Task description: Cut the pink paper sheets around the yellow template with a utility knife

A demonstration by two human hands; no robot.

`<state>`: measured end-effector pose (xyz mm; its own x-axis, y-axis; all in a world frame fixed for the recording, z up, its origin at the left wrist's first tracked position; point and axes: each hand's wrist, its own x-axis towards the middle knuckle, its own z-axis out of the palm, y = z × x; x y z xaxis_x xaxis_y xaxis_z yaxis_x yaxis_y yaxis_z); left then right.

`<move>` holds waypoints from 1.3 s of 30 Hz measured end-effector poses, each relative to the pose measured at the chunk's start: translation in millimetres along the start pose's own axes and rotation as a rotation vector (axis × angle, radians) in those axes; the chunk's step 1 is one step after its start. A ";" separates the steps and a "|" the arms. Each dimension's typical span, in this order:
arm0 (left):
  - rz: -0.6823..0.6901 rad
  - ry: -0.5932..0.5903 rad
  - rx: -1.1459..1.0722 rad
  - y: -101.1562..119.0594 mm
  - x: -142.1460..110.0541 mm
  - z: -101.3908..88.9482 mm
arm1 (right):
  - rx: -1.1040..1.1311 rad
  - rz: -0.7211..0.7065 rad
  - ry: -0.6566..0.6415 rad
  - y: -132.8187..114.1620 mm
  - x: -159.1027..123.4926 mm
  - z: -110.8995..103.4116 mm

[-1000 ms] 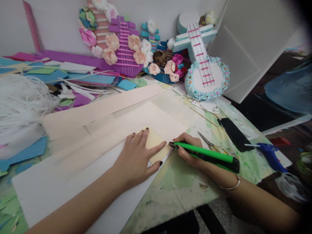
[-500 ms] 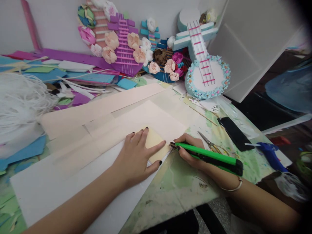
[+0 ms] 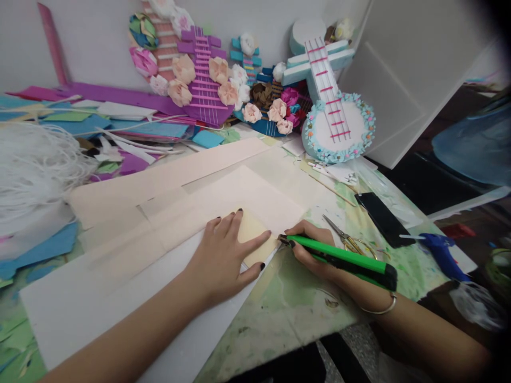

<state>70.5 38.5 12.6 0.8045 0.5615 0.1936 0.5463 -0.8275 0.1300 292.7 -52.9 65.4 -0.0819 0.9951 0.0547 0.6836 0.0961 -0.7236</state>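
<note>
My left hand (image 3: 223, 252) lies flat with its fingers spread, pressing a small pale yellow piece of paper (image 3: 255, 250) onto larger sheets. Beneath it are a cream sheet (image 3: 247, 189) and a white board (image 3: 91, 314) that reaches toward me. In my right hand (image 3: 311, 247) is a green utility knife (image 3: 343, 255), gripped between thumb and fingers. Its tip touches or sits right by the right corner of the yellow piece; I cannot tell how far the blade is out. Gold-handled scissors (image 3: 347, 239) lie just beyond my right hand.
Paper-flower-trimmed model lutes, including a light blue one (image 3: 335, 117) and a purple one (image 3: 203, 85), lean at the back. A black phone (image 3: 383, 219) and a blue glue gun (image 3: 445, 255) lie right. White string (image 3: 35, 165) and coloured scraps (image 3: 131, 127) cover the left.
The view has shifted very slightly. Both hands, the knife and the yellow piece hold almost the same places.
</note>
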 end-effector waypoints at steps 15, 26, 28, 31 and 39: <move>-0.004 0.002 -0.019 0.9 -0.1 -1.4 | -0.028 -0.022 0.039 3.7 -1.4 1.9; -0.010 0.008 -0.042 1.2 -0.6 -1.1 | -0.003 -0.015 0.026 -5.6 -9.8 -2.8; -0.019 0.009 -0.048 2.5 -2.1 -0.1 | -0.002 -0.014 0.048 6.0 -9.2 0.2; -0.030 0.012 -0.069 4.9 -4.9 2.9 | 0.028 -0.058 0.207 27.9 -0.5 4.6; -0.042 -0.069 -0.122 7.8 -4.6 1.7 | 0.522 -0.082 0.255 14.0 63.7 -1.8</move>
<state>71.4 29.4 11.1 0.7981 0.5907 0.1188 0.5506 -0.7950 0.2545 298.3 11.9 60.0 0.1017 0.9651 0.2414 0.2297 0.2133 -0.9496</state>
